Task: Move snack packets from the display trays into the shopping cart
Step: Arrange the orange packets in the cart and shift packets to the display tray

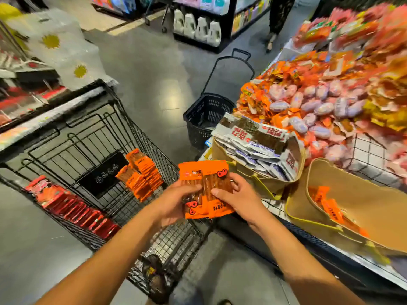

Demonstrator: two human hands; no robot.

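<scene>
Both hands hold a small stack of orange snack packets [203,172] above the right rim of the black wire shopping cart [154,148]. My left hand [174,201] grips the stack from the left and below; my right hand [236,194] grips its right edge, thumb on top. Inside the cart lie a pile of orange packets [142,172] and a row of red packets [72,208]. A tan display tray [356,203] at the right holds a few orange packets [330,208].
Another tan tray [259,183] of white packets sits behind the hands. Heaps of orange and pink snacks [326,102] cover the display table. A black rolling basket [207,115] stands on the grey floor ahead. Shelves with white jugs [198,27] stand farther back.
</scene>
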